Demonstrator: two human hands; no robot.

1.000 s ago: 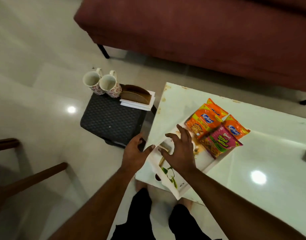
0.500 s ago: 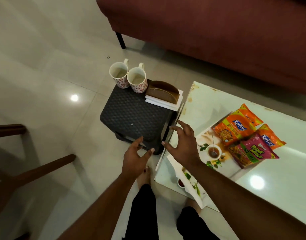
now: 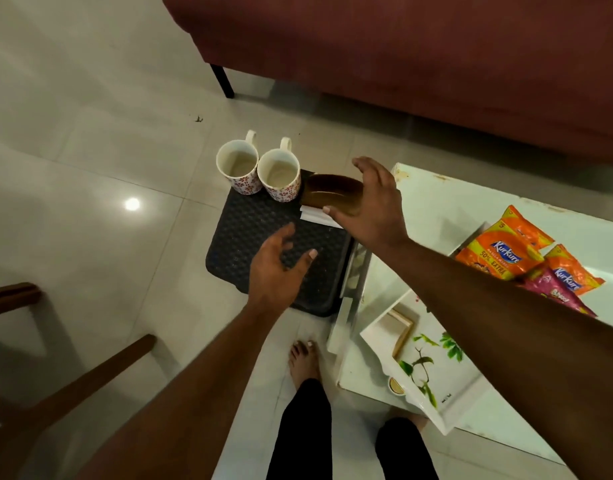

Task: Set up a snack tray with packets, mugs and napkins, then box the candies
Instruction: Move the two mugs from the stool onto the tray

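Two white mugs with red flowers (image 3: 237, 167) (image 3: 279, 174) stand side by side at the back of a black woven stool (image 3: 249, 230). Beside them a brown wooden holder (image 3: 329, 194) sits on a stack of white napkins (image 3: 313, 215). My right hand (image 3: 371, 206) hovers over the holder with fingers spread, holding nothing. My left hand (image 3: 279, 268) is open above the stool's middle. On the white table (image 3: 433, 202) lies a white leaf-printed tray (image 3: 433, 372) carrying orange packets (image 3: 502, 251) and a pink packet (image 3: 554, 294).
A maroon sofa (image 3: 419, 57) runs along the back, its dark leg on the tiled floor. Wooden chair parts (image 3: 90, 372) are at the lower left. My bare feet and black trousers are below, between stool and table.
Both hands left the tray and moved forward to the stool. My right hand now reaches over the brown holder. The view has swung left and closer to the stool.
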